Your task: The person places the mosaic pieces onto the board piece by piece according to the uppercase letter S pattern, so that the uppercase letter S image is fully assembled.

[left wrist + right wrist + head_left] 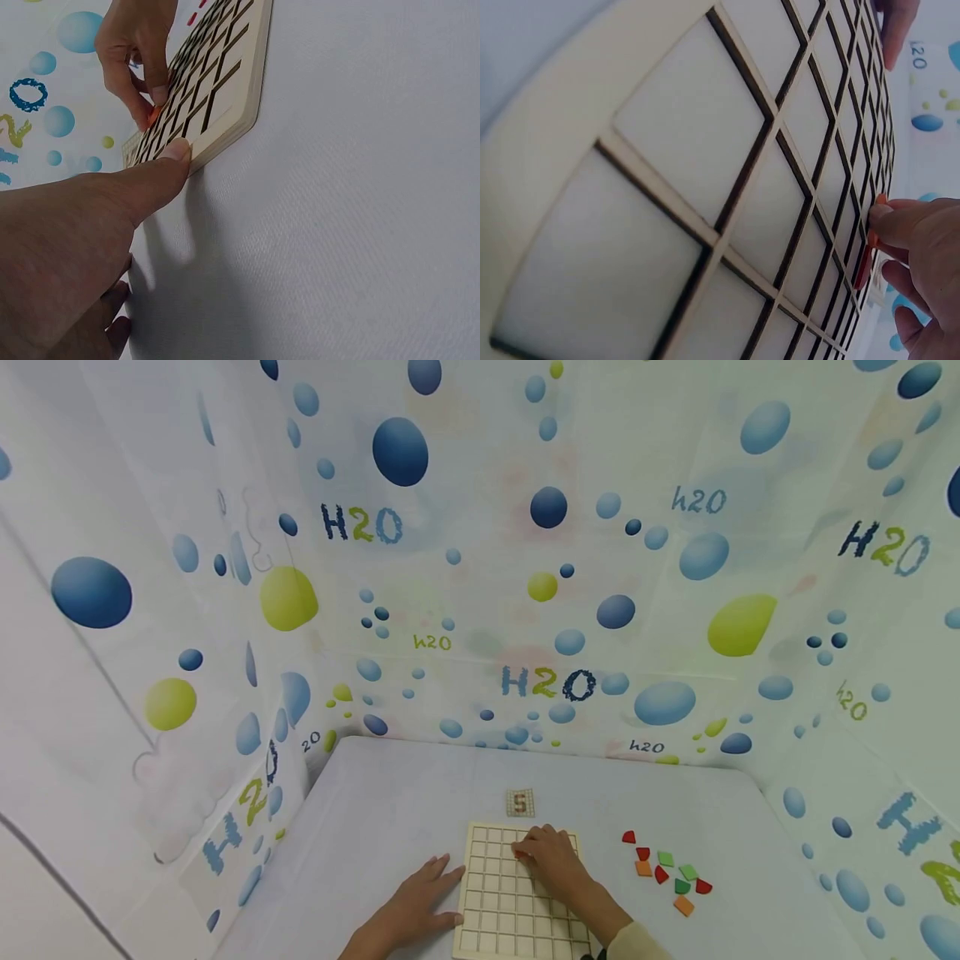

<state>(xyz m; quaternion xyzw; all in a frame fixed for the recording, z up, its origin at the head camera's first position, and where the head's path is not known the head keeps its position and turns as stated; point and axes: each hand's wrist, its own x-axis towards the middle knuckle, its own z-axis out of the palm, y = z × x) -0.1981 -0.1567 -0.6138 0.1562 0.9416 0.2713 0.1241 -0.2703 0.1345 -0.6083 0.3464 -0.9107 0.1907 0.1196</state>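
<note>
A pale wooden board with a grid of square cells lies on the table. Over its far part, my right hand pinches a small orange tile between thumb and fingertips. A red piece shows in the grid close beside that tile in the right wrist view. My left hand rests at the board's left side, fingers spread, with the thumb touching the frame. Just beyond the board lies a small gridded card marked with a reddish S- or 5-like figure.
Right of the board, several loose pieces are scattered, among them a red quarter-round piece, a light green square, a dark green piece and an orange square. A white sheet printed with bubbles encloses the table.
</note>
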